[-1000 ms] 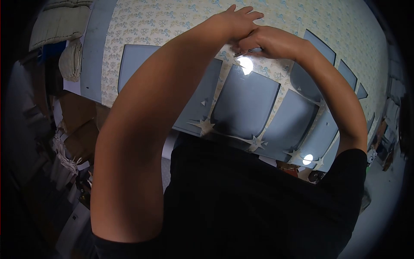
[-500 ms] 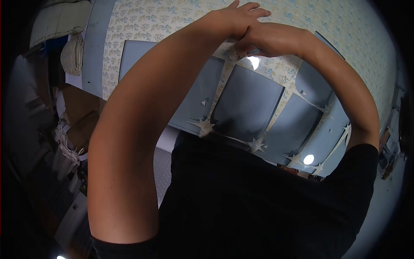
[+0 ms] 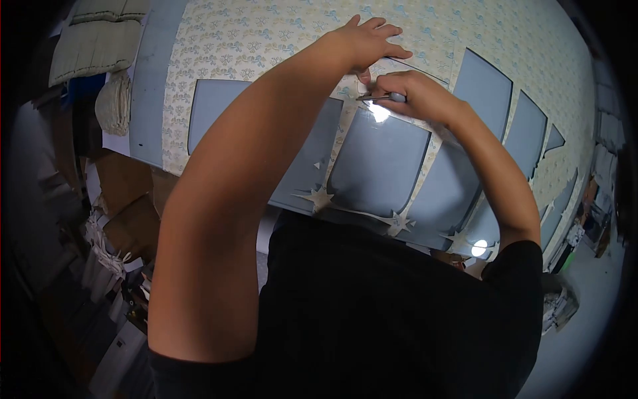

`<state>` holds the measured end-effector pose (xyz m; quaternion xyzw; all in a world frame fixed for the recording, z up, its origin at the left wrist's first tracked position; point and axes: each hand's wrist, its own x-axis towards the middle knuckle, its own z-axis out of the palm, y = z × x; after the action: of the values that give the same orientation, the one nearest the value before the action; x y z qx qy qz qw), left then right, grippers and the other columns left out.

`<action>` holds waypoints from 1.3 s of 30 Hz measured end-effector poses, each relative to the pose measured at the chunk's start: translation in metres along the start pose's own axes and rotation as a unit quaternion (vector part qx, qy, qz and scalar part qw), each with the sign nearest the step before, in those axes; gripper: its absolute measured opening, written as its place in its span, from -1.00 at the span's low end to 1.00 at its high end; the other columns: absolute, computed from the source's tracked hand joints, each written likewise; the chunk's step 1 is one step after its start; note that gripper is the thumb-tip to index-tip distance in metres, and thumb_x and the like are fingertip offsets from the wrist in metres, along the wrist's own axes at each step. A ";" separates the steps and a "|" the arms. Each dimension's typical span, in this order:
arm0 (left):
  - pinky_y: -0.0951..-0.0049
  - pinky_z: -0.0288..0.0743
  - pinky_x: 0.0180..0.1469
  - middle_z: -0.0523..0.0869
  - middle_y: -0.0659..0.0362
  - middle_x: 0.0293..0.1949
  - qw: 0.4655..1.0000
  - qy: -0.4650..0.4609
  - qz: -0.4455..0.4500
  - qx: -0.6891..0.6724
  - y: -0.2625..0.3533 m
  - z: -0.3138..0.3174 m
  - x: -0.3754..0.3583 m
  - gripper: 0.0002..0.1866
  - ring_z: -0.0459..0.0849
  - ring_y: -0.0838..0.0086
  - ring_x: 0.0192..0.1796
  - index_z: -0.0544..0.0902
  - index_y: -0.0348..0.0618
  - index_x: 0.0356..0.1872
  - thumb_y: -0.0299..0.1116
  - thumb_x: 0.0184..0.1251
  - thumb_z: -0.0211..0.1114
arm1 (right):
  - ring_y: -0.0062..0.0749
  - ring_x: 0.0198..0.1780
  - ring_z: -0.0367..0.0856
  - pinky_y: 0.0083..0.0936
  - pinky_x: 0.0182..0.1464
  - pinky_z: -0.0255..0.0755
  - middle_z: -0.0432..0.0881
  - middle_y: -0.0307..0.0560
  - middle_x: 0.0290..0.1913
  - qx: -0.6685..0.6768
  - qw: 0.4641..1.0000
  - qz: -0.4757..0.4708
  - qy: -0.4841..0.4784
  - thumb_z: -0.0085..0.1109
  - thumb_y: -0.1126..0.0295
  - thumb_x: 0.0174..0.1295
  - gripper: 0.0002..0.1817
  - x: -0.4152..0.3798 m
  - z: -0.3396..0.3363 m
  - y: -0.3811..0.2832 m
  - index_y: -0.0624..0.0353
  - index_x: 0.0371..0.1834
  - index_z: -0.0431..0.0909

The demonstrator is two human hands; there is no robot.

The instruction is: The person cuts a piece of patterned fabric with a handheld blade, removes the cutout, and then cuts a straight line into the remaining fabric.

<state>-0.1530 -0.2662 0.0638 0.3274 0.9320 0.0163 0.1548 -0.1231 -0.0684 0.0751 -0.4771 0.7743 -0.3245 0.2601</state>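
Note:
My left hand [image 3: 372,45] lies with its fingers spread on a cream sheet with a blue and tan pattern [image 3: 279,36]. Just below it, my right hand [image 3: 417,93] is closed around a small knife [image 3: 397,97] with a slim dark blade and a rounded grey end. The blade points left, its tip near my left thumb and close to a narrow strip of the sheet. A thin dark line runs across the sheet beside both hands. Large panel-shaped openings in the sheet bare the grey-blue table [image 3: 379,163] underneath.
Star-shaped scraps [image 3: 318,198] hang along the near table edge, and small triangular bits lie on the table. Folded pale cloth bundles [image 3: 93,50] are stacked at the far left. Brown cardboard [image 3: 126,186] and clutter fill the floor on the left.
My right hand has turned and moved slightly down and right, so the knife now shows. My left hand has shifted slightly down and left, fingers wider. More openings show at right.

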 end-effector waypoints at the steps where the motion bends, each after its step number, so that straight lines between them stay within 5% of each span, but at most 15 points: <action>1: -0.25 0.05 0.67 0.18 0.24 0.70 1.000 -0.016 -0.002 -0.022 0.001 -0.004 0.000 0.06 0.12 0.14 0.71 0.47 0.62 0.53 -0.47 -0.05 0.70 | -0.10 -0.11 0.75 -0.24 0.00 0.62 0.79 -0.09 -0.12 -0.006 1.000 0.005 0.004 0.41 0.39 0.35 -0.83 -0.007 0.007 -0.005 0.13 -0.06 0.67; 8: -0.15 0.22 0.59 0.34 0.19 0.60 0.998 -0.020 0.054 -0.010 -0.002 -0.013 0.008 0.13 0.23 0.07 0.65 0.46 0.48 0.53 -0.38 -0.21 0.79 | -0.13 -0.16 0.77 -0.36 -0.04 0.61 0.81 -0.03 -0.15 0.074 0.952 0.158 0.251 0.40 0.39 0.38 -0.83 -0.020 0.069 -0.043 0.20 -0.10 0.64; 11: -0.08 0.39 0.48 0.45 0.16 0.49 0.998 -0.026 0.053 0.013 0.005 -0.021 0.013 0.14 0.33 0.04 0.58 0.48 0.21 0.48 -0.32 -0.34 0.85 | 0.12 -0.20 0.76 -0.20 -0.16 0.61 0.80 0.07 -0.18 0.034 0.906 0.215 0.362 0.41 0.38 0.33 -0.80 -0.007 0.090 -0.061 0.19 -0.13 0.59; 13: -0.05 0.48 0.40 0.50 0.15 0.43 0.997 -0.027 0.058 0.046 0.007 -0.024 0.017 0.14 0.39 0.06 0.53 0.48 0.04 0.43 -0.29 -0.40 0.87 | 0.13 -0.20 0.76 -0.19 -0.16 0.61 0.79 0.09 -0.19 0.020 0.891 0.251 0.379 0.40 0.39 0.33 -0.80 0.002 0.095 -0.074 0.20 -0.13 0.58; 20: 0.09 0.47 0.38 0.54 0.14 0.41 0.992 0.017 0.099 0.074 0.004 -0.019 0.026 0.04 0.44 0.11 0.49 0.57 -0.03 0.40 -0.17 -0.30 0.85 | 0.18 -0.19 0.74 -0.12 -0.17 0.59 0.75 0.14 -0.22 -0.047 0.815 0.367 0.447 0.40 0.43 0.30 -0.80 0.032 0.121 -0.102 0.22 -0.16 0.54; 22: 0.18 0.54 0.31 0.63 0.09 0.25 0.988 0.008 0.129 0.082 -0.002 -0.017 0.030 -0.01 0.54 0.12 0.36 0.68 -0.14 0.22 0.01 -0.40 0.87 | 0.17 -0.15 0.77 -0.17 -0.14 0.62 0.79 0.14 -0.17 -0.051 0.795 0.397 0.455 0.39 0.45 0.31 -0.80 0.042 0.125 -0.106 0.24 -0.14 0.54; 27: 0.17 0.54 0.30 0.66 0.07 0.25 0.986 -0.037 0.143 0.077 -0.003 -0.021 0.040 -0.01 0.54 0.13 0.38 0.71 -0.15 0.21 0.08 -0.38 0.86 | 0.21 -0.15 0.78 -0.19 -0.13 0.64 0.81 0.18 -0.14 -0.076 0.752 0.458 0.468 0.37 0.49 0.29 -0.80 0.065 0.126 -0.116 0.27 -0.15 0.53; 29: 0.16 0.54 0.31 0.66 0.06 0.26 0.985 -0.046 0.149 0.078 -0.001 -0.020 0.045 0.01 0.55 0.13 0.39 0.71 -0.16 0.24 0.10 -0.38 0.86 | 0.26 -0.17 0.73 0.01 -0.13 0.58 0.74 0.26 -0.23 -0.060 0.737 0.474 0.479 0.41 0.45 0.24 -0.75 0.072 0.125 -0.116 0.25 -0.14 0.51; 31: 0.08 0.40 0.43 0.55 0.13 0.47 0.991 -0.080 0.092 0.045 0.007 -0.017 0.054 -0.27 0.44 0.19 0.52 0.70 0.04 0.37 -0.12 0.11 0.67 | 0.26 -0.17 0.73 0.01 -0.13 0.58 0.74 0.26 -0.24 -0.066 0.730 0.473 0.488 0.40 0.45 0.25 -0.75 0.075 0.127 -0.111 0.25 -0.14 0.51; 37: 0.22 0.60 0.24 0.77 0.06 0.18 0.973 -0.125 0.174 0.082 0.001 -0.034 0.055 -0.21 0.72 0.15 0.25 0.84 -0.15 0.04 0.08 -0.28 0.84 | 0.29 -0.19 0.74 0.02 -0.14 0.59 0.74 0.27 -0.28 -0.057 0.697 0.501 0.511 0.38 0.46 0.26 -0.77 0.090 0.121 -0.112 0.25 -0.15 0.50; 39: 0.23 0.61 0.22 0.80 0.08 0.15 0.971 -0.175 0.151 0.061 0.005 -0.045 0.068 -0.30 0.75 0.16 0.21 0.86 -0.12 0.00 0.03 -0.22 0.83 | 0.29 -0.20 0.74 0.02 -0.14 0.59 0.74 0.27 -0.28 -0.056 0.689 0.503 0.519 0.38 0.47 0.26 -0.77 0.093 0.120 -0.112 0.25 -0.15 0.50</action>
<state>-0.2136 -0.2177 0.0886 0.4707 0.8294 -0.0751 0.2912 -0.0123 -0.2207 0.0720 0.2142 0.9265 -0.2972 -0.0857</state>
